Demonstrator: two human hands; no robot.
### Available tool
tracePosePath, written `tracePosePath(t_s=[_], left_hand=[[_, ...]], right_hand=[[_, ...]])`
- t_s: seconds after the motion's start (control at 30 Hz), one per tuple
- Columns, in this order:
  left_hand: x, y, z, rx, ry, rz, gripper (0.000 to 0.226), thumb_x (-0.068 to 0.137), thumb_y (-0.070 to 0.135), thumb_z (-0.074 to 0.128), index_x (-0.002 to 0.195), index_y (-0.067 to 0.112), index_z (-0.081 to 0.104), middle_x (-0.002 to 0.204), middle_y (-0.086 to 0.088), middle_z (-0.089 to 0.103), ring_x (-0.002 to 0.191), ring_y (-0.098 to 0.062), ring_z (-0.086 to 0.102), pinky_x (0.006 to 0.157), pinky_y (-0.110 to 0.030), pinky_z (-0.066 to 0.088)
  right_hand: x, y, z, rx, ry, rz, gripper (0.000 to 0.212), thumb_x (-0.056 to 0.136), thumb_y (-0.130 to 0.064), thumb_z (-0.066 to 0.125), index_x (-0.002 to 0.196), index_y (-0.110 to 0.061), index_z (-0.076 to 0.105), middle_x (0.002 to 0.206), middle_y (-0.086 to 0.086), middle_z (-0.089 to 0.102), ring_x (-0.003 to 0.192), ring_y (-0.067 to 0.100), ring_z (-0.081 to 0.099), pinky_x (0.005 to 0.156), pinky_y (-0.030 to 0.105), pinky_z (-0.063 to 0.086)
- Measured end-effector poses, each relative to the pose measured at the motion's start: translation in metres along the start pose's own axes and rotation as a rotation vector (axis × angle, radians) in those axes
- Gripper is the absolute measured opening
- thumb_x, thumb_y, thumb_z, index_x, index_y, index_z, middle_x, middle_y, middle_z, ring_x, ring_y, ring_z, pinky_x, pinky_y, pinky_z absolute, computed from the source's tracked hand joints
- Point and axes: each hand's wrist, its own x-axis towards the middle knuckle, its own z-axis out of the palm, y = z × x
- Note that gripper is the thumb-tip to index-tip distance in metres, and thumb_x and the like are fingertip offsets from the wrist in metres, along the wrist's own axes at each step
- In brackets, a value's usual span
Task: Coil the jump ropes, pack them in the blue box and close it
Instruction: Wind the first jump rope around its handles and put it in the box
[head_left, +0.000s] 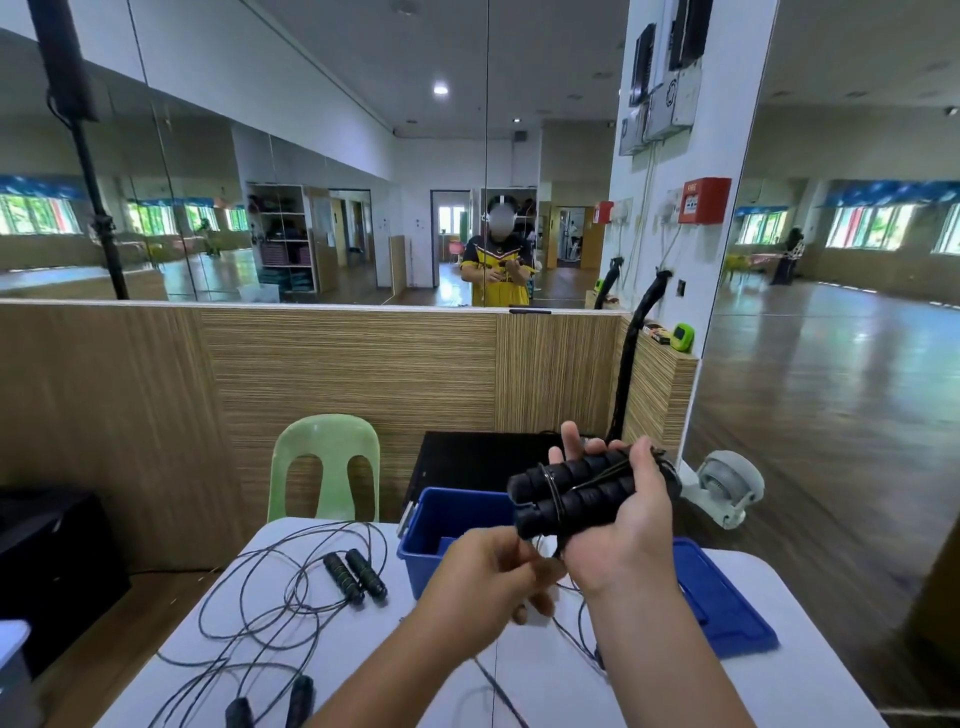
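My right hand (631, 525) grips two black foam jump-rope handles (569, 488) side by side above the blue box (452, 512). Thin black cord is wound around them. My left hand (485, 577) pinches that cord just below the handles. The box stands open on the white table (545, 691). Its blue lid (727, 608) lies flat to the right of my right arm. A second rope with a handle pair (356, 576) lies loose on the table at the left. A third pair of handles (270, 704) sits at the near left edge.
Loose cord loops (260, 618) spread over the left half of the table. A green plastic chair (324, 467) stands behind the table, a black case (467, 460) behind the box, a grey fan (727, 486) to the right. A mirror wall faces me.
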Motion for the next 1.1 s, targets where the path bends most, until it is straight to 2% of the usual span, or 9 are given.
tracePosePath(t_s=[0.17, 0.33, 0.43, 0.53, 0.67, 0.77, 0.87, 0.97, 1.1], left_hand=[[0.017, 0.007, -0.023, 0.090, -0.054, -0.022, 0.018, 0.088, 0.019, 0.080, 0.072, 0.025, 0.073, 0.067, -0.004, 0.073, 0.047, -0.010, 0.054, 0.048, -0.022, 0.045], [0.037, 0.020, -0.046, 0.382, -0.070, -0.082, 0.025, 0.088, 0.004, 0.068, 0.067, 0.015, 0.072, 0.060, -0.004, 0.069, 0.048, -0.012, 0.057, 0.048, -0.021, 0.049], [0.043, 0.031, -0.054, 0.467, -0.110, -0.074, 0.032, 0.087, 0.001, 0.066, 0.060, 0.018, 0.070, 0.054, -0.001, 0.063, 0.043, -0.007, 0.054, 0.044, -0.017, 0.044], [0.049, 0.041, -0.060, 0.476, -0.131, -0.068, 0.033, 0.086, 0.003, 0.067, 0.056, 0.017, 0.067, 0.047, 0.003, 0.056, 0.040, -0.008, 0.046, 0.043, -0.018, 0.039], [0.051, 0.049, -0.066, 0.475, -0.177, -0.070, 0.014, 0.084, 0.009, 0.074, 0.069, 0.009, 0.074, 0.050, 0.002, 0.054, 0.047, -0.013, 0.043, 0.046, -0.022, 0.037], [0.050, 0.054, -0.070, 0.449, -0.234, -0.090, 0.013, 0.083, 0.010, 0.077, 0.074, 0.002, 0.072, 0.056, -0.006, 0.055, 0.048, -0.016, 0.044, 0.047, -0.025, 0.038], [0.048, 0.058, -0.072, 0.419, -0.232, -0.109, 0.021, 0.083, 0.016, 0.081, 0.067, 0.010, 0.068, 0.059, -0.008, 0.058, 0.045, -0.015, 0.051, 0.046, -0.024, 0.043], [0.045, 0.060, -0.075, 0.300, -0.205, -0.112, 0.027, 0.087, 0.027, 0.080, 0.069, 0.011, 0.068, 0.068, -0.012, 0.050, 0.046, -0.013, 0.039, 0.045, -0.024, 0.032], [0.039, 0.056, -0.066, 0.224, -0.140, -0.161, 0.029, 0.094, 0.028, 0.072, 0.072, 0.010, 0.070, 0.055, 0.001, 0.038, 0.049, -0.013, 0.027, 0.046, -0.025, 0.020]], right_hand=[[-0.007, 0.002, -0.001, -0.035, -0.054, 0.065, 0.028, 0.101, -0.040, 0.057, 0.102, -0.012, 0.055, 0.084, 0.005, 0.065, 0.102, 0.034, 0.075, 0.109, 0.050, 0.048], [-0.012, 0.003, -0.004, -0.129, -0.118, 0.116, 0.029, 0.097, -0.040, 0.061, 0.100, -0.012, 0.057, 0.084, 0.006, 0.066, 0.094, 0.031, 0.076, 0.105, 0.047, 0.050], [-0.012, 0.004, -0.008, -0.180, -0.117, 0.133, 0.030, 0.098, -0.041, 0.061, 0.106, -0.013, 0.057, 0.084, 0.005, 0.066, 0.092, 0.028, 0.072, 0.108, 0.048, 0.048], [-0.014, 0.004, -0.013, -0.208, -0.120, 0.144, 0.033, 0.094, -0.042, 0.062, 0.112, -0.015, 0.055, 0.085, 0.003, 0.066, 0.094, 0.026, 0.067, 0.112, 0.051, 0.044], [-0.017, 0.003, -0.015, -0.239, -0.161, 0.157, 0.043, 0.084, -0.043, 0.065, 0.116, -0.015, 0.054, 0.084, 0.002, 0.066, 0.093, 0.024, 0.067, 0.107, 0.055, 0.047], [-0.020, 0.003, -0.017, -0.270, -0.193, 0.175, 0.034, 0.085, -0.039, 0.066, 0.107, -0.016, 0.056, 0.083, 0.003, 0.064, 0.092, 0.024, 0.066, 0.100, 0.054, 0.053], [-0.023, 0.001, -0.018, -0.309, -0.220, 0.175, 0.024, 0.084, -0.035, 0.067, 0.096, -0.016, 0.058, 0.081, 0.003, 0.061, 0.085, 0.022, 0.063, 0.093, 0.051, 0.055], [-0.024, 0.004, -0.024, -0.350, -0.189, 0.185, 0.022, 0.083, -0.034, 0.067, 0.095, -0.017, 0.059, 0.079, 0.002, 0.061, 0.077, 0.022, 0.061, 0.092, 0.053, 0.053], [-0.023, 0.010, -0.032, -0.353, -0.083, 0.172, 0.015, 0.095, -0.031, 0.063, 0.096, -0.016, 0.060, 0.079, 0.002, 0.064, 0.079, 0.022, 0.061, 0.091, 0.051, 0.054]])
